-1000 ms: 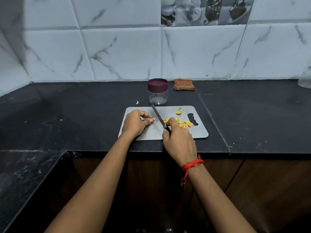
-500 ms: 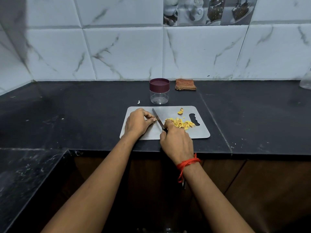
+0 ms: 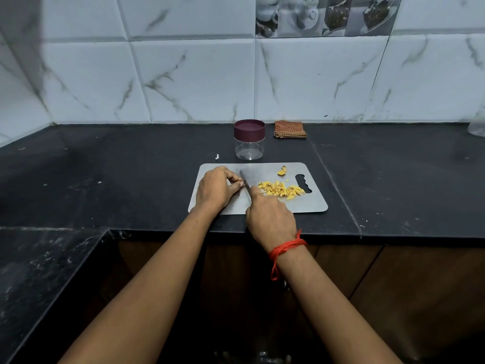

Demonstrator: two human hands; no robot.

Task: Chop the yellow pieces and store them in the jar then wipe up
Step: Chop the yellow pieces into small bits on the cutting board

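Note:
A grey cutting board (image 3: pixel 309 204) lies on the black counter. On its right half sits a heap of chopped yellow pieces (image 3: pixel 281 189), with one larger yellow piece (image 3: pixel 282 171) apart behind it. My right hand (image 3: pixel 270 219) grips a knife (image 3: pixel 245 182) whose blade points away, left of the heap. My left hand (image 3: pixel 215 187) rests curled on the board's left side, fingertips pinched against the blade; what it pins is hidden. A clear jar with a maroon lid (image 3: pixel 249 139) stands shut just behind the board.
A folded brown checked cloth (image 3: pixel 290 129) lies against the tiled wall, right of the jar. A small white scrap (image 3: pixel 217 157) sits on the counter behind the board. A clear container (image 3: pixel 477 127) shows at the far right edge. The counter edge runs below my hands.
The knife and my right hand have shifted left, away from the yellow heap and toward my left hand's fingertips. The heap now lies uncovered.

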